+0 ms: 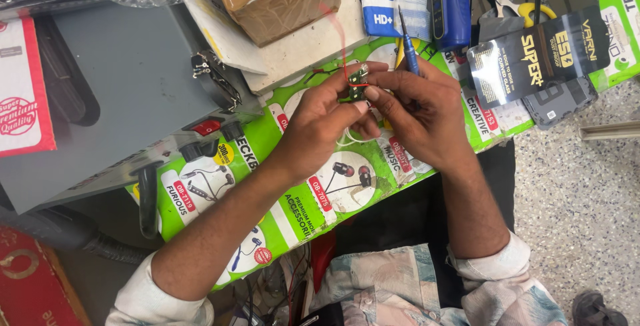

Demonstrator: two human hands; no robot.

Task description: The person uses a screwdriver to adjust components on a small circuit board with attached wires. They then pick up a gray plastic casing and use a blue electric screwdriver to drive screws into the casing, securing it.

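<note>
While my left hand (327, 116) pinched a small green circuit board (358, 81) between thumb and fingertips, my right hand (417, 116) gripped a blue-handled tool (408, 43), apparently a soldering iron, its handle pointing away from me. Thin red wires (341, 39) ran from the board. Both hands were raised above the green printed mat (300, 199) on the bench. A grey metal box (127, 93) with a red switch (207, 127) sat at the left, scissors (513, 3) at the far right.
</note>
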